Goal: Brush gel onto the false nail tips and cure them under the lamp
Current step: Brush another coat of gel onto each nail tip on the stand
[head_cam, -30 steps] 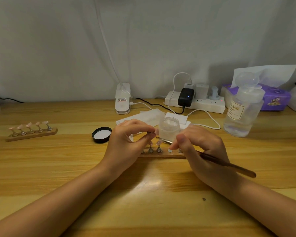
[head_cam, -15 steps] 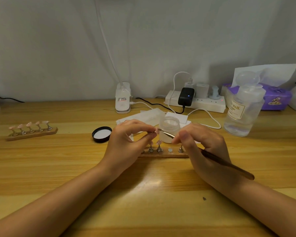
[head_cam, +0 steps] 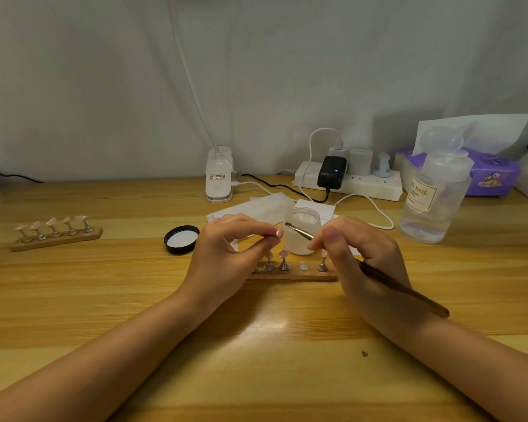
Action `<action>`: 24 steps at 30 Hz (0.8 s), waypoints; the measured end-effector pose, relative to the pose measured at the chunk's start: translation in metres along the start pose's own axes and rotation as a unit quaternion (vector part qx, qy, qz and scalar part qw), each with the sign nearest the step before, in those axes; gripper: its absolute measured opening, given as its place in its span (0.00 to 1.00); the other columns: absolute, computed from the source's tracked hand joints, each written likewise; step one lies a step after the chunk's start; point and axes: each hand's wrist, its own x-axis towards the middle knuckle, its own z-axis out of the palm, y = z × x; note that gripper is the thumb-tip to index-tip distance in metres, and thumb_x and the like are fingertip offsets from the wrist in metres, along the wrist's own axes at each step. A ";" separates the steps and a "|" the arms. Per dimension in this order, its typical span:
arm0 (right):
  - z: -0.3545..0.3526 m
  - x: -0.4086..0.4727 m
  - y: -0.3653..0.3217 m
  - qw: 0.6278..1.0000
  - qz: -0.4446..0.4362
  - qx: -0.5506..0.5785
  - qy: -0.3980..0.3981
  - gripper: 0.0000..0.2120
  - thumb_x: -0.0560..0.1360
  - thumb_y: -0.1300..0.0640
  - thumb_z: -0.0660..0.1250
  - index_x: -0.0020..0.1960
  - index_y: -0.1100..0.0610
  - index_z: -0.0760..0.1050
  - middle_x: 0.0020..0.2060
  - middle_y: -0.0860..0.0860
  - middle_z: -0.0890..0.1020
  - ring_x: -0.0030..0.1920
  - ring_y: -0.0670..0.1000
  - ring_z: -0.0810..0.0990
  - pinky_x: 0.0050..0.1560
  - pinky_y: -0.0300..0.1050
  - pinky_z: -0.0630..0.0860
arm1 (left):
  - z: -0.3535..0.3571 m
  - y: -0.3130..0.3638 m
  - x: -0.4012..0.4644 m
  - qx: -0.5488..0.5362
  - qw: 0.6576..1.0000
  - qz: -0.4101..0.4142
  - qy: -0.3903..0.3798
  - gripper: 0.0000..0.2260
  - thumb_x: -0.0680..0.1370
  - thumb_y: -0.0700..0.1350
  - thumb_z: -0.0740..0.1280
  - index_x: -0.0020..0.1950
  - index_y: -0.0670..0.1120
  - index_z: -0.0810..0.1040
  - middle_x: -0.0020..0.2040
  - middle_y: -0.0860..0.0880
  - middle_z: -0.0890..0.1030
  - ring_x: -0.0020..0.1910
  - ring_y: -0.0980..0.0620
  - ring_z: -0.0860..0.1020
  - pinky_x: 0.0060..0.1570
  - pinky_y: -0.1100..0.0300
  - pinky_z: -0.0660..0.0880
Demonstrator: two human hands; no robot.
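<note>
My left hand (head_cam: 226,251) pinches a pink nail tip (head_cam: 279,232) on its small stand, lifted just above a wooden holder strip (head_cam: 290,274). That strip carries several metal stands with pink tips and one bare magnet spot. My right hand (head_cam: 360,257) grips a brown-handled brush (head_cam: 299,231); its tip sits close to the held nail, in front of an open frosted gel jar (head_cam: 303,234). A second wooden strip with several pink tips (head_cam: 54,231) lies at the left. The white clip lamp base (head_cam: 219,178) stands at the back.
The jar's black lid (head_cam: 182,239) lies left of my left hand. White wipes (head_cam: 256,205) lie behind the jar. A power strip with plugs (head_cam: 348,178), a clear pump bottle (head_cam: 433,193) and a purple tissue pack (head_cam: 491,172) stand at the back right.
The brush tip has risen from low beside the jar up to the nail held in my left hand. My left hand has barely moved.
</note>
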 end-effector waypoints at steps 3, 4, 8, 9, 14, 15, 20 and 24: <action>0.002 -0.001 0.002 1.000 -0.008 -0.012 -0.021 0.21 0.78 0.48 0.53 0.39 0.58 0.78 0.32 0.51 0.79 0.37 0.47 0.77 0.39 0.45 0.72 | 0.000 0.000 0.001 -0.002 1.000 -0.003 0.001 0.09 0.68 0.47 0.69 0.47 0.52 0.81 0.39 0.56 0.82 0.40 0.58 0.79 0.44 0.45 0.75; 0.002 -0.002 0.001 0.999 -0.019 -0.011 -0.028 0.21 0.78 0.48 0.53 0.38 0.59 0.78 0.32 0.52 0.79 0.36 0.48 0.77 0.39 0.46 0.73 | 0.000 0.000 0.001 -0.001 1.000 -0.004 0.000 0.09 0.68 0.47 0.69 0.47 0.52 0.80 0.39 0.55 0.82 0.39 0.57 0.79 0.44 0.45 0.75; 0.002 -0.003 -0.001 0.998 -0.043 0.012 -0.037 0.22 0.79 0.49 0.53 0.37 0.59 0.78 0.32 0.49 0.78 0.37 0.45 0.77 0.40 0.42 0.73 | 0.000 0.000 0.000 -0.001 1.000 0.000 0.000 0.09 0.68 0.47 0.69 0.47 0.53 0.80 0.39 0.56 0.81 0.40 0.57 0.78 0.44 0.46 0.75; 0.001 -0.002 -0.001 0.999 -0.036 0.019 -0.031 0.22 0.79 0.48 0.52 0.37 0.57 0.77 0.33 0.47 0.77 0.38 0.42 0.76 0.40 0.39 0.73 | 0.000 0.000 0.000 -0.002 1.000 -0.002 0.000 0.08 0.68 0.47 0.69 0.46 0.54 0.80 0.39 0.57 0.81 0.40 0.57 0.78 0.44 0.47 0.75; 0.001 0.001 0.000 1.000 0.015 0.006 0.000 0.20 0.78 0.45 0.51 0.39 0.54 0.75 0.35 0.38 0.74 0.39 0.38 0.75 0.42 0.28 0.68 | 0.000 -0.001 0.000 -0.007 1.000 -0.009 -0.003 0.06 0.68 0.46 0.69 0.44 0.55 0.80 0.39 0.57 0.82 0.39 0.58 0.79 0.43 0.51 0.75; 0.002 0.001 0.000 1.000 0.013 0.001 -0.003 0.20 0.78 0.46 0.52 0.39 0.55 0.76 0.34 0.40 0.76 0.39 0.39 0.75 0.42 0.30 0.69 | 0.000 -0.001 0.000 -0.008 1.000 -0.009 -0.002 0.06 0.68 0.46 0.69 0.44 0.55 0.80 0.38 0.57 0.82 0.39 0.58 0.79 0.43 0.52 0.75; 0.003 -0.001 0.001 0.999 -0.038 0.013 -0.037 0.20 0.78 0.51 0.54 0.38 0.60 0.78 0.33 0.51 0.79 0.37 0.45 0.76 0.40 0.39 0.73 | 0.000 -0.002 0.000 -0.006 1.000 -0.004 -0.001 0.08 0.68 0.46 0.69 0.47 0.53 0.80 0.38 0.56 0.82 0.39 0.57 0.78 0.43 0.53 0.75; 0.001 -0.002 -0.001 0.998 -0.047 0.014 -0.032 0.23 0.79 0.49 0.52 0.37 0.60 0.78 0.32 0.49 0.78 0.37 0.44 0.76 0.39 0.39 0.72 | 0.001 -0.002 0.001 -0.009 1.000 -0.001 0.003 0.08 0.68 0.46 0.70 0.45 0.54 0.80 0.38 0.57 0.82 0.40 0.58 0.79 0.43 0.55 0.74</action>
